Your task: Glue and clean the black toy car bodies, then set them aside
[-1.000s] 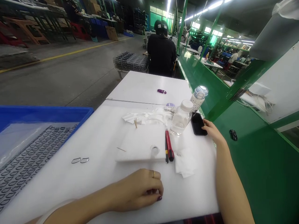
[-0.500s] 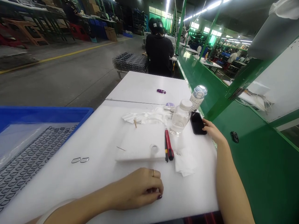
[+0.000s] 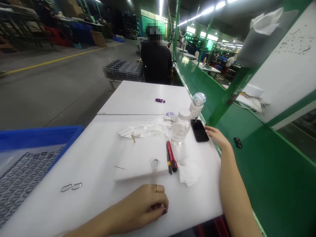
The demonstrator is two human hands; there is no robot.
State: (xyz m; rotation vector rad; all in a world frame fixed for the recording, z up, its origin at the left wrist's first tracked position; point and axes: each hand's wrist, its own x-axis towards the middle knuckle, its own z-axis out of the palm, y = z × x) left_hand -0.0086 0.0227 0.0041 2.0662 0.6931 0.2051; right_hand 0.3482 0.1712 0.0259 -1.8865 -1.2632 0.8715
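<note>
My left hand (image 3: 151, 204) rests on the white table with its fingers curled in, and whether anything is inside them is hidden. At the table's right edge my right hand (image 3: 216, 135) has its fingers stretched towards a black phone (image 3: 199, 131), right beside its edge. Just beyond my left hand is a white foam pad (image 3: 138, 158) with toothpicks (image 3: 133, 137) and a small clear round piece (image 3: 155, 162). A red cutter (image 3: 171, 156) and tweezers (image 3: 169, 163) lie along its right side. Two metal rings (image 3: 71, 187) lie at the left.
A clear jar (image 3: 181, 127) and a dotted bottle (image 3: 197, 106) stand near the phone. Crumpled tissue (image 3: 189, 171) lies right of the cutter. A blue tray (image 3: 74, 131) with rings is at the left. A person in black (image 3: 156, 62) sits beyond the table.
The view has turned to the right, so most things appear further left. My right hand's fingers have drawn back from the phone's surface to its edge. My left hand keeps its curled pose.
</note>
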